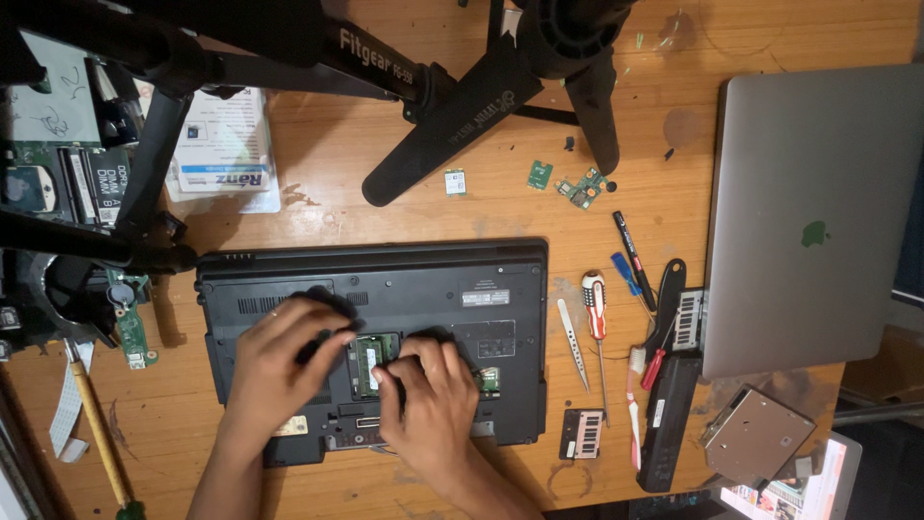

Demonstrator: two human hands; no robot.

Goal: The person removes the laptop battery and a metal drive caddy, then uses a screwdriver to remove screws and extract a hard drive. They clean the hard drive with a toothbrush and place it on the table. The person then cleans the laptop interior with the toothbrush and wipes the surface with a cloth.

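A black laptop (433,279) lies upside down on the wooden table, with its bottom panel off and a memory bay exposed. My left hand (274,371) rests flat on the base, fingers spread beside the bay. My right hand (428,400) presses its fingertips on the green memory module (369,361) seated in the bay. A second small green board (489,378) shows just right of my right hand.
A closed silver laptop (818,212) lies at right. Beside the black laptop are a red-and-white screwdriver (596,313), tweezers (572,342), a black marker (633,246), a battery (666,419) and a drive (758,433). Black tripod legs (462,106) cross the top. Circuit boards (58,183) lie at left.
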